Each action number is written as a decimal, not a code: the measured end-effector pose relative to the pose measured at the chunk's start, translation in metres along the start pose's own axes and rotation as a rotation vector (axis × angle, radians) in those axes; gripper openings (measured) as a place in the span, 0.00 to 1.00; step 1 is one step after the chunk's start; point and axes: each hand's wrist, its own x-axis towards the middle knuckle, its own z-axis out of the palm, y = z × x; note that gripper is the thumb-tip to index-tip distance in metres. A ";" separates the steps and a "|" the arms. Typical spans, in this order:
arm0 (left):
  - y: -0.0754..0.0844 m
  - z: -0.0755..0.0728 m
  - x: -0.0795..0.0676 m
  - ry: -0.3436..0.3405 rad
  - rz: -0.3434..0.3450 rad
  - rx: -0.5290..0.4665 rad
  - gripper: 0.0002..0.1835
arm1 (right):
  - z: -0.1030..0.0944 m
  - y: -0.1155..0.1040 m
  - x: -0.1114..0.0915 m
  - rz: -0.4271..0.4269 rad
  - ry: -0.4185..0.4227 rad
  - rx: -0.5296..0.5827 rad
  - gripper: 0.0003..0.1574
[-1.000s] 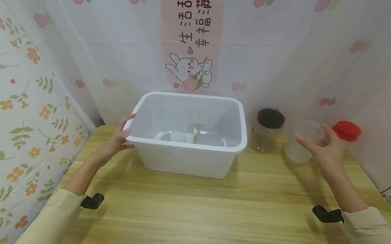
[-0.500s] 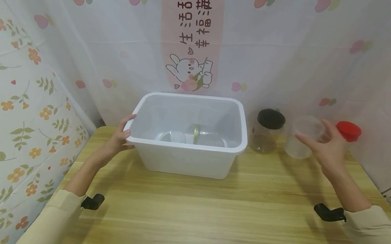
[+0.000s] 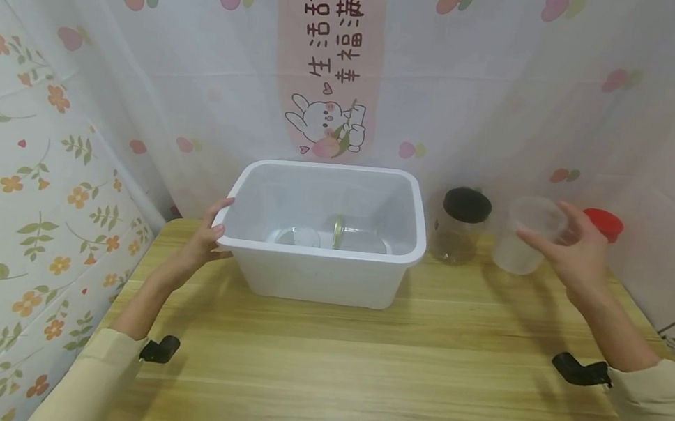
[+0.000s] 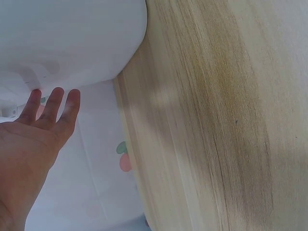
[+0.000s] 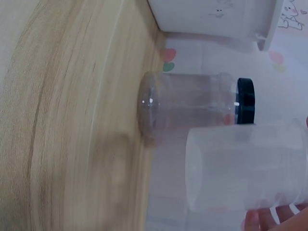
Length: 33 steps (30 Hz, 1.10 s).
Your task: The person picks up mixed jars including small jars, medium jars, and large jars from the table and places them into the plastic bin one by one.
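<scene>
My right hand (image 3: 584, 258) grips a frosted, translucent plastic jar (image 3: 526, 244) near its open top, thumb in front and fingers behind. In the right wrist view, a gap shows between the base of this frosted jar (image 5: 240, 168) and the tabletop. At the left end of a white plastic tub (image 3: 317, 275), my left hand (image 3: 205, 233) holds the rim. From the left wrist view, three fingers of the left hand (image 4: 38, 139) reach up against the tub's outer wall (image 4: 72, 43). Inside the tub lie a clear jar with a gold lid (image 3: 338, 230), on its side, and another clear item (image 3: 303, 236).
A clear jar with a black lid (image 3: 466, 209) stands between the tub and the frosted jar. A red lid (image 3: 604, 222) shows behind my right hand. The wooden table (image 3: 329, 378) ends at a printed curtain (image 3: 483, 102) behind.
My right hand has raised the frosted jar slightly, toward the back, and has shifted a little to the right. My left hand and the tub stay in place.
</scene>
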 end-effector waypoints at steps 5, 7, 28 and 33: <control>0.000 0.000 0.000 0.005 0.001 -0.003 0.33 | -0.002 -0.001 -0.001 -0.018 -0.048 0.022 0.50; 0.000 0.000 0.000 0.006 0.004 -0.005 0.32 | -0.003 -0.003 -0.002 -0.015 -0.066 0.022 0.51; 0.002 0.001 0.001 0.011 0.000 -0.005 0.32 | 0.005 -0.026 -0.004 -0.118 -0.143 0.028 0.47; 0.001 0.000 0.001 0.003 0.004 -0.005 0.33 | 0.008 -0.036 -0.005 -0.151 -0.154 0.071 0.46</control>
